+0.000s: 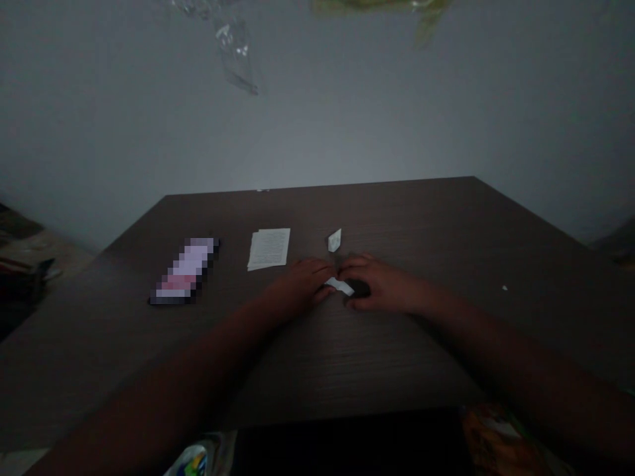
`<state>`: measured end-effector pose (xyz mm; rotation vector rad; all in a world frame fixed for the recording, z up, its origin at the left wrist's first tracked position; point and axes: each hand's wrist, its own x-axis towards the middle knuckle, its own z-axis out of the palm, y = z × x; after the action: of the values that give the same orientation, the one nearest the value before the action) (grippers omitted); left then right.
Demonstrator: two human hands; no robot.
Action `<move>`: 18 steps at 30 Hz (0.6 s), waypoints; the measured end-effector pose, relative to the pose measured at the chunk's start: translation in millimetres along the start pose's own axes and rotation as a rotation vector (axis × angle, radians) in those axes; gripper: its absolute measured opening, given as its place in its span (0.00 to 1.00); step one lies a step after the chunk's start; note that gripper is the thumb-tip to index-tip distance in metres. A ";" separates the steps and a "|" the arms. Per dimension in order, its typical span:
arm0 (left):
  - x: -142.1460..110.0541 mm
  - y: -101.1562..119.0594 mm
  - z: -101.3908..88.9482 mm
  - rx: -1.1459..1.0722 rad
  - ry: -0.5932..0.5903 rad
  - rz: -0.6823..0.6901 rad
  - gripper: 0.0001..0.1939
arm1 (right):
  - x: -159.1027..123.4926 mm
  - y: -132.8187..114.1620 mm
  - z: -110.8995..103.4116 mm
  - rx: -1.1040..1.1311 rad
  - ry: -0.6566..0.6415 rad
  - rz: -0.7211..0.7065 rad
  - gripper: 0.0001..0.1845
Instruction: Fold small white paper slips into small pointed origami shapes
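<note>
A small folded strip of white paper (340,285) lies on the dark wooden table between my two hands. My left hand (308,281) is closed on its left end, the thumb below and the fingers above. Close against the right end, my right hand (381,284) is curved over the table, with a dark gap between thumb and fingers; whether its fingertips touch the paper is hard to see. Just beyond the hands stands a small folded white paper piece (335,240). A short stack of printed paper sheets (269,248) rests to the left of it.
A phone (184,271) with a lit, blurred screen lies on the left of the table (397,211). A tiny white scrap (505,287) is at the right. Clear plastic (235,53) hangs on the wall behind. Colourful packaging (193,461) shows below the front edge.
</note>
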<state>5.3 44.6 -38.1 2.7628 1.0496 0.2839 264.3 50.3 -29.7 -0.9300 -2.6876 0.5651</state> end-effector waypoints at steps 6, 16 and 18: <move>-0.9 -1.3 0.5 0.023 0.007 -0.044 0.12 | 0.3 -0.9 0.2 -0.017 0.005 0.002 0.21; -3.4 3.0 -2.9 0.018 0.013 -0.027 0.13 | 4.0 3.8 5.8 0.015 0.045 0.035 0.10; -3.5 3.3 -0.9 0.023 0.014 -0.015 0.13 | 4.9 4.9 8.4 0.031 0.065 0.032 0.11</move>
<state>4.6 39.9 -36.8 2.7764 1.0830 0.2914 260.2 54.6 -38.8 -0.9677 -2.6028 0.5717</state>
